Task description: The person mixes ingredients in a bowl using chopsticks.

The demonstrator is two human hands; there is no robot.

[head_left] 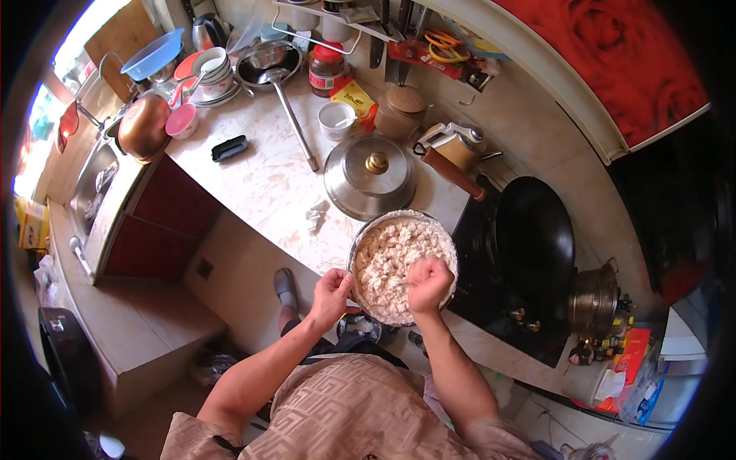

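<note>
A round metal bowl (352,253) filled with a pale, lumpy, dough-like mixture (379,259) is in front of me, at the edge of the counter. My left hand (333,293) grips the left side of its rim between thumb and fingers. Over the right part of the mixture, my right hand (430,283) is closed in a fist. A short pale end of what looks like a thin utensil (403,282) shows beside the fist; the rest is hidden. Just behind the bowl, a domed metal lid (351,178) with a brass-coloured knob rests on the counter.
A black wok (535,230) and a metal pot (592,302) stand on the stove to the right. On the counter (253,195) are a long-handled ladle (293,118), a white cup (336,119), a black tray (229,148) and crumpled paper (315,214). A sink (92,190) is at the left.
</note>
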